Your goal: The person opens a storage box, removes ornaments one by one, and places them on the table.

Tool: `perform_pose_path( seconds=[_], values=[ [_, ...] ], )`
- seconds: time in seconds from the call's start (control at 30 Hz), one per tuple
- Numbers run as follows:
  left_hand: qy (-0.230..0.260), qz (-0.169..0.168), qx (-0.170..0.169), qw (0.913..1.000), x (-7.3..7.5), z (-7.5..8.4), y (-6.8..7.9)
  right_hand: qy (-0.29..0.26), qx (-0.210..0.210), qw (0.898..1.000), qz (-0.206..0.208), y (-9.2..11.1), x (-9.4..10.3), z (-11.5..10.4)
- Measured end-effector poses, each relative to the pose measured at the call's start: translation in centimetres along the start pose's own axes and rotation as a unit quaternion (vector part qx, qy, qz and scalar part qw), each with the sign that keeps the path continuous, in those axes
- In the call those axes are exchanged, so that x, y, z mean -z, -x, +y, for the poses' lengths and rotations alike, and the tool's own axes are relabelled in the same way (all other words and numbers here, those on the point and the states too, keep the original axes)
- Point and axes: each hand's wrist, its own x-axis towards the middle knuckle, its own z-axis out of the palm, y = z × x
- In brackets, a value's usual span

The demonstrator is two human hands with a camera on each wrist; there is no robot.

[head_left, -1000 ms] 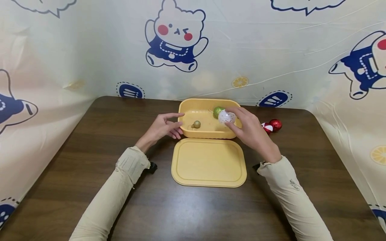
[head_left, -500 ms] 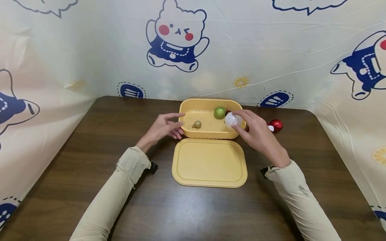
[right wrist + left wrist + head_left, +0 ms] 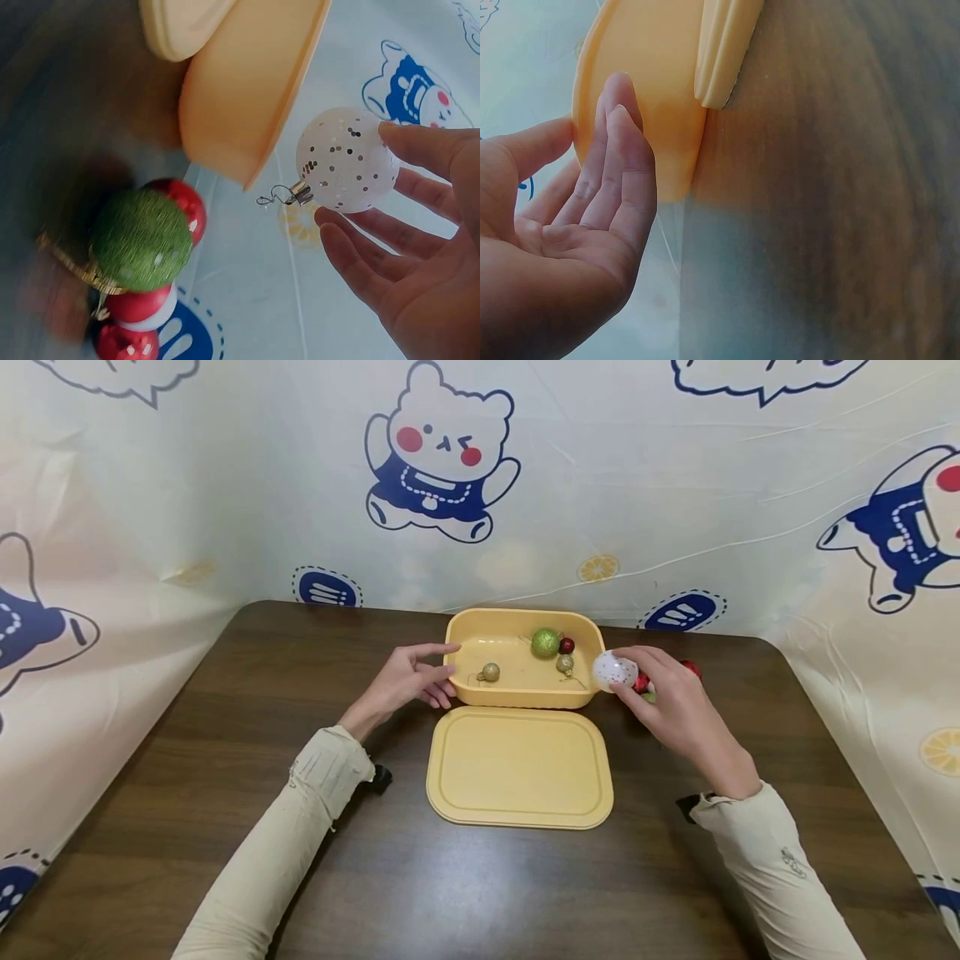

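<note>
White speckled bauble [image 3: 613, 672] and right hand [image 3: 670, 697] have moved rightward since the earlier frame, from over the inside of the yellow box [image 3: 517, 698] to just beside its right end. Right grip: thumb and fingers pinch the bauble at its sides, spread to its width; its wire hook [image 3: 279, 196] sticks out clear of the fingers. Left hand [image 3: 408, 679]: grip loose, fingers extended and touching the box's left end. Inside the box, a green glitter ball [image 3: 545, 643], dark red ball [image 3: 567, 646] and gold ball [image 3: 565, 663] sit toward the right; a second gold ball [image 3: 491, 672] lies apart, further left. Yellow lid [image 3: 521, 767] lies flat on the surface [image 3: 480, 893], near side of the box. Right of the box, a green bauble [image 3: 142, 240] is clustered with red baubles [image 3: 126, 342], partly hidden in the head view.
</note>
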Motion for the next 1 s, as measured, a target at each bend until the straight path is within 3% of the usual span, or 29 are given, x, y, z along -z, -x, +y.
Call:
perform_pose_path(
  seconds=[0.43,0.8,1.0],
  values=[
    [-0.006,0.000,-0.002,1.0000,0.0,-0.1,0.1,0.026,-0.018,0.999,0.017,1.6,1.5,2.3],
    [0.007,-0.001,0.001,1.0000,-0.2,0.0,-0.1,0.045,-0.052,0.997,0.015,2.6,3.3,4.8],
    [0.003,0.003,0.002,1.0000,-0.2,0.0,-0.1,0.030,-0.082,0.996,0.006,3.1,3.9,6.1]
  ],
)
